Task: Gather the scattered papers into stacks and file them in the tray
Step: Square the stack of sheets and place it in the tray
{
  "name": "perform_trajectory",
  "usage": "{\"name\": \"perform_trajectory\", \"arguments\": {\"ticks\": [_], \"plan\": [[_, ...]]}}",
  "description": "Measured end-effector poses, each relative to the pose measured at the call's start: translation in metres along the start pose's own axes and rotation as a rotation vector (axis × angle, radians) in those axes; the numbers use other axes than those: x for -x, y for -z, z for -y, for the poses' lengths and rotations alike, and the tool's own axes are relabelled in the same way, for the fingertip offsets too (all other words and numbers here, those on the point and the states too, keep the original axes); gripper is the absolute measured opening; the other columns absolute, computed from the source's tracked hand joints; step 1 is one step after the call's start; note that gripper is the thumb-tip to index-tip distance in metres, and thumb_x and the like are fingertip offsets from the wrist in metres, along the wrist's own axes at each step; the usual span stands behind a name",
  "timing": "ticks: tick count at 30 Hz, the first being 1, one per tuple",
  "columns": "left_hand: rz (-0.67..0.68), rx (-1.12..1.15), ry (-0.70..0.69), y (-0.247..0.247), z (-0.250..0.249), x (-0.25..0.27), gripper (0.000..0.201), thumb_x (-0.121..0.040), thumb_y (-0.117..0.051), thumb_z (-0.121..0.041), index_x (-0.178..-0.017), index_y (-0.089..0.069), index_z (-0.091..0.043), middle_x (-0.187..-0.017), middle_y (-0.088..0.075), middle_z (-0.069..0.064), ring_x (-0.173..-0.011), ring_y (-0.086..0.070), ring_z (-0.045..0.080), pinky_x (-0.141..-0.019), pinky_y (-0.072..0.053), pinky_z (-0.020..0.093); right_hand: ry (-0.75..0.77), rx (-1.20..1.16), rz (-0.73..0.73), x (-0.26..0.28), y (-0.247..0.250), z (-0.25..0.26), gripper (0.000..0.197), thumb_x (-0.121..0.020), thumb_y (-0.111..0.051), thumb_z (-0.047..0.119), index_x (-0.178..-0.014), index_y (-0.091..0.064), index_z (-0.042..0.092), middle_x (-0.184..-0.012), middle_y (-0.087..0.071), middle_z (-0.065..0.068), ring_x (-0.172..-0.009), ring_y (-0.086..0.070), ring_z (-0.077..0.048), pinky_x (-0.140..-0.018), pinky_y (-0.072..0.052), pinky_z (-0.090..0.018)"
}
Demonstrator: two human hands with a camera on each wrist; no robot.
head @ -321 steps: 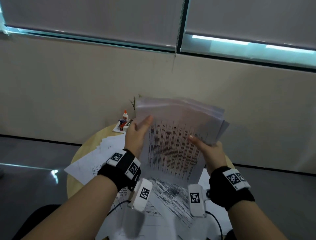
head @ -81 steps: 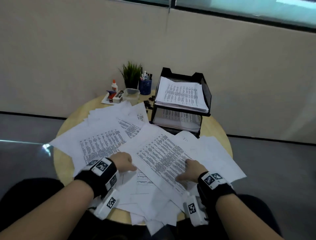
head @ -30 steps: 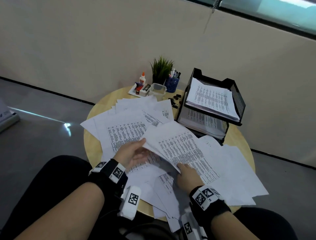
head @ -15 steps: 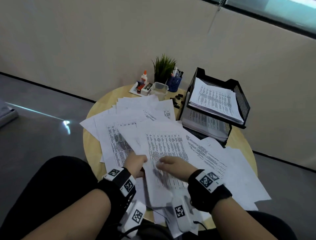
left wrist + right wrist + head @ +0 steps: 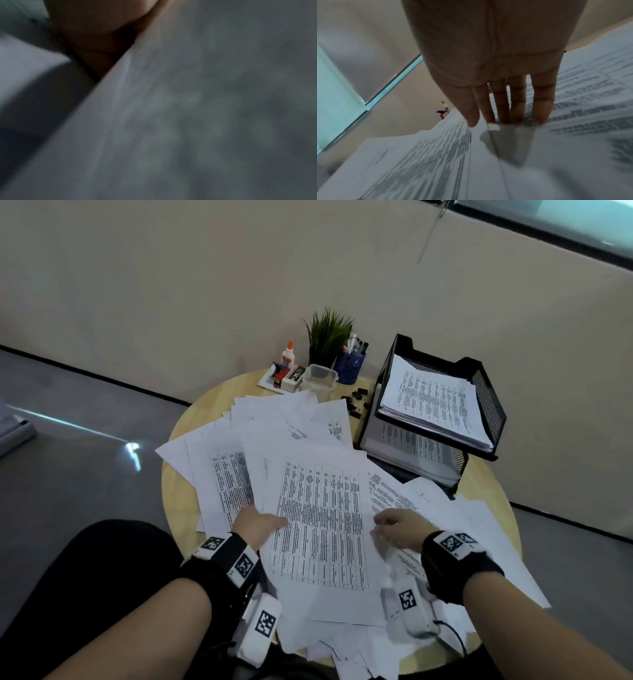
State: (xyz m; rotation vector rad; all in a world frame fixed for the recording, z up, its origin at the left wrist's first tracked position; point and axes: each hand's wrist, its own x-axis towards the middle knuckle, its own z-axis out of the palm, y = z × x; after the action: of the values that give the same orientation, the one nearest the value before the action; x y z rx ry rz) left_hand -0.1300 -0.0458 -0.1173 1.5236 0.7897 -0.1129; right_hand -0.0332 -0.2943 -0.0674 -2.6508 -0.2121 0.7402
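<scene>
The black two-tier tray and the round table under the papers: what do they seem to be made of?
The black two-tier tray looks like metal mesh with a matte coating: its side wall shows a fine see-through grid. The round table looks like pale wood or wood laminate, smooth and matte; which one is unclear.

Dim, bluish light; blurred, dark left-wrist view

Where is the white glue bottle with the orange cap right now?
In the head view the white glue bottle with the orange cap stands at the round wooden table's far edge, left of the small green potted plant.
</scene>
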Motion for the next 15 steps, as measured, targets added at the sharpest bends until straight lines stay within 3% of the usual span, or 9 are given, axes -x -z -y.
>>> {"name": "perform_trajectory", "arguments": {"ticks": [2, 4, 7, 10, 13, 15], "plan": [[-0.058, -0.046, -0.045, 0.005, -0.005, -0.002, 0.025, -0.083, -0.068, -0.008, -0.102, -0.057, 0.004, -0.102, -0.062, 0.014, -0.096, -0.058, 0.025, -0.083, -0.046, 0.030, -0.001, 0.105, -0.131, -0.011, 0.015, -0.004, 0.035, -0.088, -0.063, 0.022, -0.122, -0.060, 0.015, -0.126, -0.060, -0.005, -0.103, -0.058, -0.019, -0.090, -0.044, -0.027], [-0.142, -0.073, -0.071, 0.015, -0.010, -0.009, 0.025, -0.084, -0.067, -0.009, -0.103, -0.060, 0.005, -0.101, -0.064, 0.016, -0.094, -0.060, 0.029, -0.079, -0.047, 0.031, -0.050, 0.162, -0.238, -0.021, 0.028, -0.011, 0.049, -0.084, -0.068, 0.023, -0.130, -0.052, 0.014, -0.132, -0.054, -0.008, -0.114, -0.054, -0.023, -0.089, -0.042, -0.026], [-0.211, -0.144, -0.126, 0.031, -0.015, -0.015, 0.009, -0.084, -0.066, -0.010, -0.085, -0.061, -0.003, -0.081, -0.062, 0.011, -0.088, -0.060, 0.029, -0.077, -0.045, 0.030, -0.086, 0.084, -0.219, -0.035, 0.037, -0.020, 0.085, -0.074, -0.080, 0.030, -0.142, -0.033, 0.011, -0.141, -0.045, -0.011, -0.124, -0.049, -0.027, -0.095, -0.041, -0.032], [-0.328, -0.293, -0.121, 0.045, -0.014, -0.019, 0.016, -0.082, -0.067, -0.022, -0.090, -0.062, -0.010, -0.095, -0.062, 0.013, -0.094, -0.059, 0.032, -0.085, -0.049, 0.035, -0.093, 0.128, -0.113, -0.046, 0.034, -0.027, 0.110, -0.064, -0.086, 0.040, -0.147, -0.021, 0.009, -0.146, -0.040, -0.012, -0.130, -0.044, -0.030, -0.107, -0.038, -0.039], [-0.465, -0.429, -0.045, 0.056, -0.009, -0.027, 0.036, -0.073, -0.065, -0.035, -0.098, -0.068, -0.009, -0.113, -0.055, 0.018, -0.110, -0.050, 0.040, -0.094, -0.046, 0.049, -0.134, 0.363, -0.142, -0.049, 0.034, -0.029, 0.104, -0.065, -0.080, 0.053, -0.142, -0.028, 0.008, -0.134, -0.051, -0.010, -0.125, -0.047, -0.029, -0.105, -0.037, -0.037], [-0.492, -0.445, -0.027, 0.059, -0.007, -0.032, 0.038, -0.071, -0.064, -0.036, -0.097, -0.068, -0.008, -0.114, -0.055, 0.019, -0.109, -0.051, 0.041, -0.093, -0.047, 0.051, -0.145, 0.385, -0.171, -0.048, 0.037, -0.028, 0.075, -0.073, -0.076, 0.043, -0.129, -0.044, 0.006, -0.113, -0.059, -0.008, -0.105, -0.055, -0.026, -0.085, -0.045, -0.031]]}}
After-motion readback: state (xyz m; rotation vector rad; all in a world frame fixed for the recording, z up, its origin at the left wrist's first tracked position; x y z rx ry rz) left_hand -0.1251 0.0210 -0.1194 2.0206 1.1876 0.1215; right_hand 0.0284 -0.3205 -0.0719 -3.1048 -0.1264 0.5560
